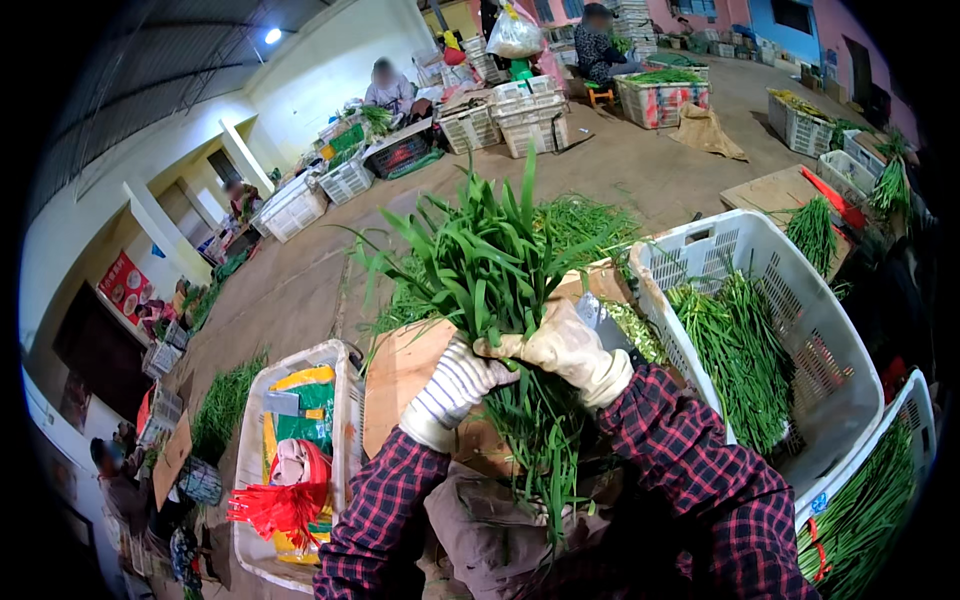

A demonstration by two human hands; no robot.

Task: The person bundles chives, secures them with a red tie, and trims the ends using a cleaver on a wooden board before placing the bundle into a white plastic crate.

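A thick bunch of long, flat green leaves (485, 262), like garlic chives, stands up before me, its lower part hanging toward my lap. My left hand (452, 392), in a striped white glove, is closed round its left side. From the right, my right hand (575, 352), in a plain cream glove, grips the same bunch with the thumb toward the left hand. Behind the hands lies a wooden board (405, 372). Close past the right hand shows a grey metal blade (588, 308); its handle is hidden. More cut greens (585, 225) lie beyond the board.
At my right stands a white crate (858, 372) with green stalks (735, 360) inside; another crate (925, 400) is beside it. A white crate (352, 420) at left holds packets and red ties (282, 505). Other people sit farther off among crates.
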